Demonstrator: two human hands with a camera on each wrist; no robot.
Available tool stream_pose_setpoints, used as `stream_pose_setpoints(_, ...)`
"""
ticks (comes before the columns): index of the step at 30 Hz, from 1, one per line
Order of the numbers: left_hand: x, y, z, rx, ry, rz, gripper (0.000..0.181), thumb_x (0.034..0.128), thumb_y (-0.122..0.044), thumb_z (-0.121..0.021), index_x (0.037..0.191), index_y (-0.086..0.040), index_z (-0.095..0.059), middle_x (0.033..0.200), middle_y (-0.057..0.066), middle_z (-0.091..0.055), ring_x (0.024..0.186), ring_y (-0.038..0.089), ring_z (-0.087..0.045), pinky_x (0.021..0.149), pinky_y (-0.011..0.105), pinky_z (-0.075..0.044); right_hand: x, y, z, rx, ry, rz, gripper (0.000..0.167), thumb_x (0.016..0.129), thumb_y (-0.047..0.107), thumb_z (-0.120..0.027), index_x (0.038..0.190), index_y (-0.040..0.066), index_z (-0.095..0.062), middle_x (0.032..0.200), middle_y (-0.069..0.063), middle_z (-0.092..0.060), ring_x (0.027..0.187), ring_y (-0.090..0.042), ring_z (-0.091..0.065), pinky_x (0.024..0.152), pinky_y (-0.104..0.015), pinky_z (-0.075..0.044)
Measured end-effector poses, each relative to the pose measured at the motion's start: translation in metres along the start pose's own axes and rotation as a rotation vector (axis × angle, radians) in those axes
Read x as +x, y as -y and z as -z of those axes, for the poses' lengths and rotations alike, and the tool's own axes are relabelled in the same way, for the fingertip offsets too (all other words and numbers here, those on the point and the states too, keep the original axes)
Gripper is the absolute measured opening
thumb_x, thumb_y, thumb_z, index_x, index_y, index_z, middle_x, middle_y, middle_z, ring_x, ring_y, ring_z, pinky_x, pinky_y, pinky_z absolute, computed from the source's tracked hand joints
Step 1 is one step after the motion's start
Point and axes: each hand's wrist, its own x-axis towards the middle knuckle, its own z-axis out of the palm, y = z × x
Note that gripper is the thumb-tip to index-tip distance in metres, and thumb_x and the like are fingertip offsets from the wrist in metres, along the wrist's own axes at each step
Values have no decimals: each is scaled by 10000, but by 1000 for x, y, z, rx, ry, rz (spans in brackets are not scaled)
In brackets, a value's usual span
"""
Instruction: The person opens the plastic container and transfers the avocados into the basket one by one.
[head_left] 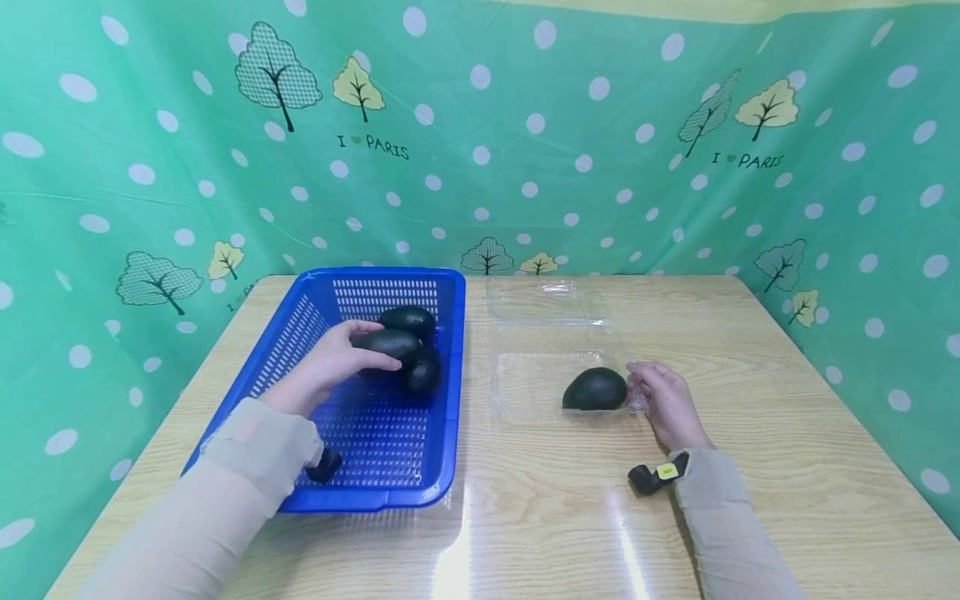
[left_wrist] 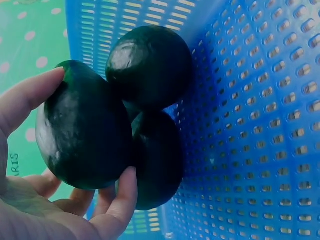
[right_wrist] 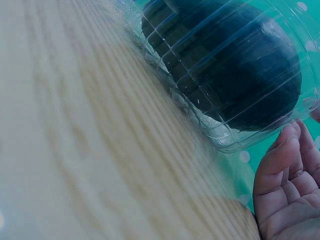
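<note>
My left hand (head_left: 333, 358) is inside the blue basket (head_left: 450, 417), gripping a dark avocado (left_wrist: 82, 127) between thumb and fingers. Two more dark avocados lie against it: one farther back (head_left: 408, 320) and one to its right (head_left: 422, 373). A clear plastic clamshell container (head_left: 528, 383) lies unfolded on the table, its lid (head_left: 540, 300) laid back. In the right end of its base sits another avocado (head_left: 596, 389). With fingertips and thumb, my right hand (head_left: 666, 404) pinches the container's right edge, next to that avocado.
Under everything is a wooden table (head_left: 555, 517). Behind and at both sides hangs a green dotted curtain (head_left: 480, 192) printed with trees. The basket's tall perforated walls surround my left hand, and its right rim stands between the avocados and the container.
</note>
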Motion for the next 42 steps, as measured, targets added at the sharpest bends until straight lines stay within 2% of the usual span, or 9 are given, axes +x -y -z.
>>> stream_pose_setpoints(8, 0, 4, 4, 14, 13, 4, 809, 793, -227, -803, 1442, 19, -388, 1487, 266, -388, 1287, 400, -438, 1082, 533, -401, 0, 0, 0, 0, -11, -6, 239, 984, 169, -611, 745, 160, -604, 700, 75, -590, 571, -46, -495, 512, -178, -430)
stream_pose_setpoints(23, 0, 10, 13, 94, 38, 15, 825, 786, -257, -812, 1435, 30, -390, 1489, 301, -374, 1298, 432, -412, 1080, 579, -382, 0, 2, -2, 2, -13, -9, 230, 984, 173, -614, 755, 154, -607, 701, 73, -588, 579, -43, -502, 504, -167, -430)
stream_pose_setpoints(35, 0, 15, 18, 156, 32, 31, 817, 779, -279, -817, 1412, 37, -408, 1478, 300, -396, 1277, 421, -433, 1065, 558, -399, 1, 1, -2, 8, -23, -15, 240, 986, 155, -603, 746, 159, -613, 697, 77, -594, 577, -37, -517, 496, -148, -430)
stream_pose_setpoints(42, 1, 21, 19, 172, 49, 45, 838, 783, -273, -818, 1429, 49, -391, 1465, 297, -408, 1254, 404, -452, 1051, 544, -421, 1, 1, -2, 14, -37, -22, 232, 983, 146, -605, 753, 160, -627, 698, 77, -600, 580, -35, -532, 495, -143, -438)
